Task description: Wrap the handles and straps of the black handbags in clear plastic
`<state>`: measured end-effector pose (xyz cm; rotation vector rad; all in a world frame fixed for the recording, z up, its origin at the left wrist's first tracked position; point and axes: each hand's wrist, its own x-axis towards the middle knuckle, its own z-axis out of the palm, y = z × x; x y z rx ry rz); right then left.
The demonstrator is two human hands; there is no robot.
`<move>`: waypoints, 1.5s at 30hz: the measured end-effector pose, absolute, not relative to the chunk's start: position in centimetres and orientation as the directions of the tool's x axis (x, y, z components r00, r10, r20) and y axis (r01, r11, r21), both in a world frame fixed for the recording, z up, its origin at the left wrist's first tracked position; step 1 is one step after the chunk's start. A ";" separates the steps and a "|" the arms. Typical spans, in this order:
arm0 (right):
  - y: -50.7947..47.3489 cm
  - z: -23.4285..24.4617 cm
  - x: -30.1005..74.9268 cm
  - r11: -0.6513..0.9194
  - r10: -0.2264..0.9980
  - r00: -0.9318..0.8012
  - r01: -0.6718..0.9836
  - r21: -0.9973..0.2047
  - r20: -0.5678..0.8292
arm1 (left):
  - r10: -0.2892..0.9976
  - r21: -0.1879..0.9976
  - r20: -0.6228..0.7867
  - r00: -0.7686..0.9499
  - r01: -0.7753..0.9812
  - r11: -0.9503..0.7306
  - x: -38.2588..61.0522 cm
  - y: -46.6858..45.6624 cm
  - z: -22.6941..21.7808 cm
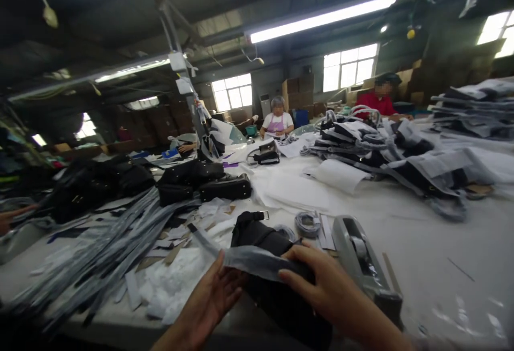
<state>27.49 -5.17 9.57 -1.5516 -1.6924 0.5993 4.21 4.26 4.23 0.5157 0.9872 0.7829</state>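
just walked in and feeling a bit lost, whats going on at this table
A person is handling a filmy grey strip over a black bag at the near edge of the table. The right hand grips the strip, while the left hand touches it farther left; how firmly is unclear. A tape dispenser stands right of the bag, and a bundle of similar strips lies to the left. More black bags sit beyond it.

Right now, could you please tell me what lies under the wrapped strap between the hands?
A black bag shows on both sides of the wrapped strap; the bag's surface directly beneath the strap and right hand is covered.
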 end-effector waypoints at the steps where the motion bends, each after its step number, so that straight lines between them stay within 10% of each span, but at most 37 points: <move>1: -5.3 9.7 27.6 0.155 0.978 0.013 0.627 -0.763 0.209 | 0.808 0.699 -0.509 0.295 -0.406 0.589 4.3 4.8 4.7; 12: -4.7 12.1 29.2 0.220 0.970 -0.047 0.579 -0.785 0.238 | 0.982 0.713 -0.098 0.160 -0.677 0.182 5.2 9.4 13.5; 18: 1.0 19.9 25.8 0.360 0.933 -0.180 0.417 -0.835 0.312 | 0.870 0.803 0.328 0.367 -0.594 -0.052 8.5 8.0 20.8; 23: 2.1 22.9 24.6 0.275 0.939 -0.276 0.236 -0.932 0.208 | 0.853 0.701 0.257 0.455 -0.695 0.160 7.4 10.6 26.5; 31: -0.8 21.6 26.4 0.226 0.951 -0.284 0.375 -0.899 0.121 | 0.925 0.530 0.363 0.109 -0.841 -0.109 1.6 16.3 33.0; 45: -6.1 14.6 30.9 0.171 0.976 -0.215 0.638 -0.751 0.039 | 0.856 0.614 0.516 0.024 -0.707 -0.351 -6.2 13.9 37.1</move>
